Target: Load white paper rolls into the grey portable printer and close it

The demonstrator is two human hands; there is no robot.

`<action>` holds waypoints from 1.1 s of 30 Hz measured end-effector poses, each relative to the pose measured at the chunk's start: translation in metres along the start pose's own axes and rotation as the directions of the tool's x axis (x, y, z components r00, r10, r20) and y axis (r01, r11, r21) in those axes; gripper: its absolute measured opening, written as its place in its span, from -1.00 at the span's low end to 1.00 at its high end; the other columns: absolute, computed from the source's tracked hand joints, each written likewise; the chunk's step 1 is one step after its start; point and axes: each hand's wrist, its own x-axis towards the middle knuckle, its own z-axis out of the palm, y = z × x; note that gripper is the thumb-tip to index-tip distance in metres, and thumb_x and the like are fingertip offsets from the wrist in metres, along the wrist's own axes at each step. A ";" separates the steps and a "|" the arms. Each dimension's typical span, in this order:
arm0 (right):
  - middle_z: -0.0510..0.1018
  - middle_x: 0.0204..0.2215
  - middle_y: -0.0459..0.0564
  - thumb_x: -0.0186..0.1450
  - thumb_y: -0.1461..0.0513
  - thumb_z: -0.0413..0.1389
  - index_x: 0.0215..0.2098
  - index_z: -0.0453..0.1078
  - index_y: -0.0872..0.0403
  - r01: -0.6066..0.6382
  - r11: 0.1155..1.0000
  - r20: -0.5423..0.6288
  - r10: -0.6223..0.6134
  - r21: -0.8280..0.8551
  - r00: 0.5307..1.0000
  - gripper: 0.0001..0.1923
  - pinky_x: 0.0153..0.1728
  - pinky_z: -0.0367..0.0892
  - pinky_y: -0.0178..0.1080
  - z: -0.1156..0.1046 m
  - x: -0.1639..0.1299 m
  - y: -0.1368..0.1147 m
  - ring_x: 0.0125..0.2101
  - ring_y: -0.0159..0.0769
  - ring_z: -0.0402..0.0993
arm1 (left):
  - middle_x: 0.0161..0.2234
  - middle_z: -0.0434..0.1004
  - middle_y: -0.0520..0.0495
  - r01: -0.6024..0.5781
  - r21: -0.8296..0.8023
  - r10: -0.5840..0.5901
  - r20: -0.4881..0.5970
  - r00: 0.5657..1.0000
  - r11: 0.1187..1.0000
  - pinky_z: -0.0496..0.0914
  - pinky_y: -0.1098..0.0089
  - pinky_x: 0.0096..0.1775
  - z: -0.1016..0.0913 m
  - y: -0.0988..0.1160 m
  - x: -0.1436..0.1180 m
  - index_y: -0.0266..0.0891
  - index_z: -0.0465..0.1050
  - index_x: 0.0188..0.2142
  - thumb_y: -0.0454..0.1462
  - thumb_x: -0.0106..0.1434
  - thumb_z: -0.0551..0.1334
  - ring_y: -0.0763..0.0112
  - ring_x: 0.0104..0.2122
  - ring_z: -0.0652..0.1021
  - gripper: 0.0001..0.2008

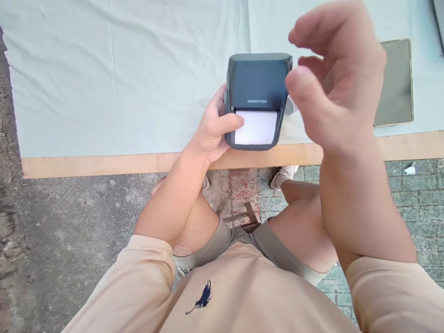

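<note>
A dark label printer [260, 81] marked NIIMBOT is held over the near edge of the table. My left hand [217, 125] grips it from the left side, with the thumb pressed on the white label paper [258, 129] at the printer's front. Most of my left fingers are hidden behind the printer. To the right, my right hand [342, 69] is raised with fingers curved and thumb apart, and nothing shows between them. Its thumb tip is close to the printer's right side; whether they touch I cannot tell.
A pale cloth [138, 83] covers the table, whose bare wooden edge [104, 165] runs along the front. A phone-like flat slab [395, 83] lies on the cloth at the right. A dark object [439, 18] shows at the top right corner. Beneath is a wooden stool [248, 215].
</note>
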 end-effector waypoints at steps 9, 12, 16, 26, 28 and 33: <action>0.33 0.07 -0.10 0.20 0.20 0.14 -0.02 0.27 -0.11 -0.052 0.992 0.170 0.032 0.113 0.985 -0.63 -0.09 0.37 -0.21 0.004 -0.004 -0.005 0.05 -0.24 0.32 | -0.28 0.52 -0.01 -0.049 -0.087 0.037 -0.131 0.991 0.995 0.41 0.24 -0.03 0.020 0.009 -0.005 -0.07 0.38 -0.23 -0.16 0.18 0.25 0.16 0.03 0.47 -0.84; 0.34 0.04 -0.12 0.16 0.19 0.17 -0.03 0.25 -0.11 -0.098 0.975 0.151 0.069 0.197 0.986 -0.59 -0.09 0.36 -0.17 0.010 -0.008 0.005 -0.02 -0.25 0.36 | -0.27 0.52 -0.01 -0.036 -0.036 0.029 -0.191 0.981 0.999 0.43 0.27 -0.07 0.019 0.007 -0.004 -0.07 0.41 -0.22 -0.19 0.13 0.30 0.15 0.06 0.46 -0.80; 0.35 -0.01 -0.12 0.15 0.18 0.17 -0.08 0.22 -0.13 -0.128 0.963 0.160 0.092 0.235 0.983 -0.63 -0.11 0.36 -0.15 0.014 -0.010 0.014 -0.08 -0.27 0.38 | -0.24 0.53 0.01 -0.052 -0.005 0.051 -0.172 0.984 0.999 0.44 0.27 -0.12 0.014 0.001 -0.001 -0.02 0.43 -0.22 -0.16 0.11 0.33 0.13 0.08 0.43 -0.77; 0.38 0.00 -0.07 0.12 0.30 0.14 -0.11 0.26 -0.07 -0.106 0.984 0.084 0.095 0.144 0.992 -0.63 -0.10 0.39 -0.19 0.008 -0.008 0.017 -0.05 -0.28 0.39 | -0.33 0.54 -0.06 0.030 -0.026 -0.034 -0.181 0.983 0.999 0.46 0.27 -0.08 0.021 -0.001 0.004 -0.12 0.44 -0.27 -0.03 0.20 0.13 0.18 0.04 0.48 -0.73; 0.36 0.03 -0.03 0.14 0.29 0.16 -0.08 0.29 -0.05 -0.062 0.984 0.067 0.051 0.166 0.996 -0.63 -0.07 0.38 -0.23 0.004 -0.007 0.017 0.00 -0.28 0.35 | -0.36 0.53 -0.08 0.038 -0.033 -0.044 -0.219 0.975 0.999 0.47 0.26 -0.09 0.019 -0.001 0.006 -0.14 0.44 -0.31 -0.05 0.22 0.05 0.17 0.02 0.49 -0.71; 0.26 0.17 0.02 0.12 0.19 0.25 0.10 0.26 -0.08 -0.032 0.983 0.237 -0.013 0.183 0.972 -0.42 -0.01 0.39 -0.21 -0.010 -0.005 0.023 0.13 -0.23 0.26 | -0.33 0.53 -0.06 0.037 -0.038 -0.048 -0.352 0.935 0.999 0.47 0.30 -0.06 0.011 -0.005 0.011 -0.16 0.40 -0.38 -0.18 0.22 0.05 0.22 0.00 0.50 -0.81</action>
